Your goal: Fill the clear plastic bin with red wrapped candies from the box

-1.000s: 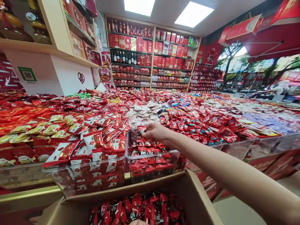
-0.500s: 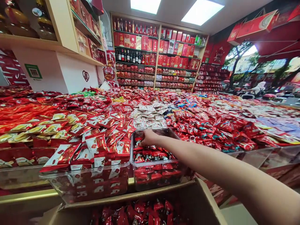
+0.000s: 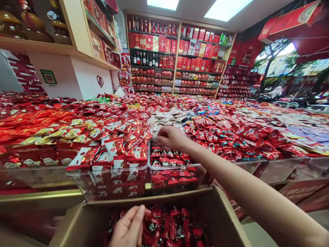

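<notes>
My right hand (image 3: pixel 171 138) hangs over the back of a clear plastic bin (image 3: pixel 177 168), its fingers curled in; whatever they may hold is hidden. Small red-and-black wrapped packets (image 3: pixel 168 160) lie in rows inside that bin. Low in the view, my left hand (image 3: pixel 128 228) is over an open cardboard box (image 3: pixel 226 212), thumb and fingers pinched together. A blurred bit of red shows at its fingertips, too unclear to name. Loose red packets (image 3: pixel 167 226) of a similar look fill the box below it.
Left of the bin stands another clear bin (image 3: pixel 110 187) heaped with red-and-white packets. White packets (image 3: pixel 167 118) lie behind, and red packets (image 3: pixel 246 137) spread to the right. Shelves (image 3: pixel 176 51) with bottles and red boxes line the back wall.
My right hand has lifted up and back out of the bin. My left hand has come into view over the cardboard box. The view has shifted slightly left.
</notes>
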Demonstrator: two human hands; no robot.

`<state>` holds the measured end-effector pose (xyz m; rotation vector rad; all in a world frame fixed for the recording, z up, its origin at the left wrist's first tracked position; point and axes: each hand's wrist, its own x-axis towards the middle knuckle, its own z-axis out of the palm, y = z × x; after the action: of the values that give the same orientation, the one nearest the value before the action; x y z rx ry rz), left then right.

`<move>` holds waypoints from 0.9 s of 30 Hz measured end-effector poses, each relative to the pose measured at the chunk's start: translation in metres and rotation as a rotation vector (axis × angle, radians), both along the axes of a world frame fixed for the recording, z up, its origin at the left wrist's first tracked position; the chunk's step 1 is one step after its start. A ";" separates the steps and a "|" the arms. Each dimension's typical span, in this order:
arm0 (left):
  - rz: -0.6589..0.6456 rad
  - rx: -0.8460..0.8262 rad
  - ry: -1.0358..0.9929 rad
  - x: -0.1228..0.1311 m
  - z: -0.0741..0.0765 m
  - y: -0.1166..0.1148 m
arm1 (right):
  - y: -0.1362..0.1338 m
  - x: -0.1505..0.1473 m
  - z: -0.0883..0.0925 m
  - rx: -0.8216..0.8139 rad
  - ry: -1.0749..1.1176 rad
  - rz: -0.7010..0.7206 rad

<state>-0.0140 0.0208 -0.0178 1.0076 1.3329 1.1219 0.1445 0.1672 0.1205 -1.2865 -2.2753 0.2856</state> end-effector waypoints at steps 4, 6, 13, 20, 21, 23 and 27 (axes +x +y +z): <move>0.164 0.051 -0.057 -0.003 0.010 0.001 | -0.098 -0.002 -0.031 -0.341 0.318 0.256; 0.190 0.043 -0.068 0.000 0.010 -0.001 | -0.135 -0.007 -0.064 -0.607 0.402 0.283; 0.118 0.014 -0.179 0.011 0.021 -0.016 | -0.151 -0.015 -0.125 -0.908 0.792 0.207; -0.087 -0.031 -0.202 0.009 0.029 -0.019 | -0.145 -0.004 -0.115 -0.857 0.885 0.123; -0.079 -0.014 -0.201 0.009 0.029 -0.019 | -0.146 -0.003 -0.115 -0.807 0.881 0.119; -0.080 -0.001 -0.231 0.008 0.028 -0.018 | -0.147 -0.003 -0.114 -0.606 0.821 0.123; -0.162 -0.118 -0.439 0.006 0.030 -0.020 | -0.148 0.001 -0.113 -0.037 0.632 0.224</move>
<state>-0.0078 0.0008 0.0127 0.7158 0.9357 1.0538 0.1459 0.0196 0.0071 -0.7982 -1.8605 0.7059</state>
